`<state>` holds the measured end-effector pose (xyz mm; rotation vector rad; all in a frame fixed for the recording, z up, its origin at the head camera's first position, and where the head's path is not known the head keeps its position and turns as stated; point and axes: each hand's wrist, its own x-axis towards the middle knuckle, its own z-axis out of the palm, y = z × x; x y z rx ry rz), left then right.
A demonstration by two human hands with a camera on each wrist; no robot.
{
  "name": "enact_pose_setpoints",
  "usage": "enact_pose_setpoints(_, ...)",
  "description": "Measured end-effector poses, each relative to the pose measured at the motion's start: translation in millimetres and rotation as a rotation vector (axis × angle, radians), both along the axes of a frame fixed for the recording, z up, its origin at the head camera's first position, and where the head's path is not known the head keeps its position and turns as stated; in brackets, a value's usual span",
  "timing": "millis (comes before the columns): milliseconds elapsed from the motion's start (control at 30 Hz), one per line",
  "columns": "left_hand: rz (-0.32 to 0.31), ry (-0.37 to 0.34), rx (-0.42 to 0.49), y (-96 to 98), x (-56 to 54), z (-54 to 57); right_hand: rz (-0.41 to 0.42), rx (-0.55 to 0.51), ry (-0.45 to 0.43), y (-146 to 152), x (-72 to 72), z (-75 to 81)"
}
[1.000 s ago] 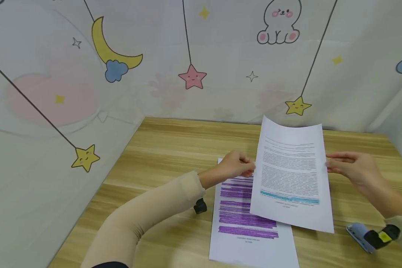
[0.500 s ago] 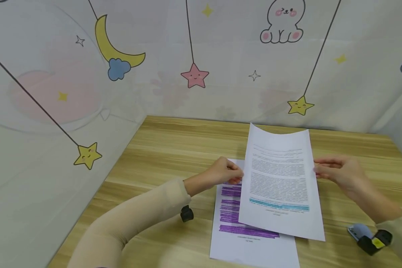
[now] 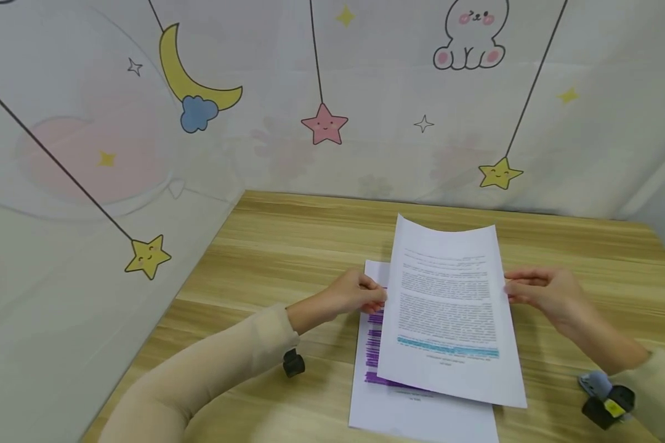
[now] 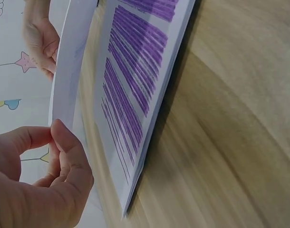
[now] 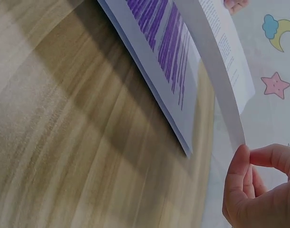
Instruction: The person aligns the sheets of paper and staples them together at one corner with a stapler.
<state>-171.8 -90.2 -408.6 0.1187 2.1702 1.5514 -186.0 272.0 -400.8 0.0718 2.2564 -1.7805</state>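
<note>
A printed sheet of paper [image 3: 446,307] with a blue highlighted line is held up by both hands, slightly bowed. My left hand [image 3: 357,292] pinches its left edge between thumb and forefinger. At the opposite edge, my right hand [image 3: 548,295] pinches it the same way. Below lies a paper stack [image 3: 421,415] whose top page has purple highlighted lines, partly covered by the held sheet in the head view. Both wrist views show a gap between the held sheet and this purple-marked stack [image 4: 130,95], which looks more than one sheet thick.
A light blue object, perhaps a stapler [image 3: 594,383], lies on the wooden table [image 3: 288,246] by the right wrist, partly hidden by the black wrist camera [image 3: 609,406]. A white cloth [image 3: 377,74] printed with stars and a moon hangs behind the table.
Both hands have carried the blue-highlighted sheet left and toward the person, so it covers more of the purple-marked stack. The stack and the light blue object have stayed in place.
</note>
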Motion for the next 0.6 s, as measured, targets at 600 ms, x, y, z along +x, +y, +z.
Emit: enact_pose_setpoints(600, -0.017, 0.014, -0.029, -18.1, 17.1, -13.4, 0.036, -0.022, -0.013, -14, 10.0, -14.7)
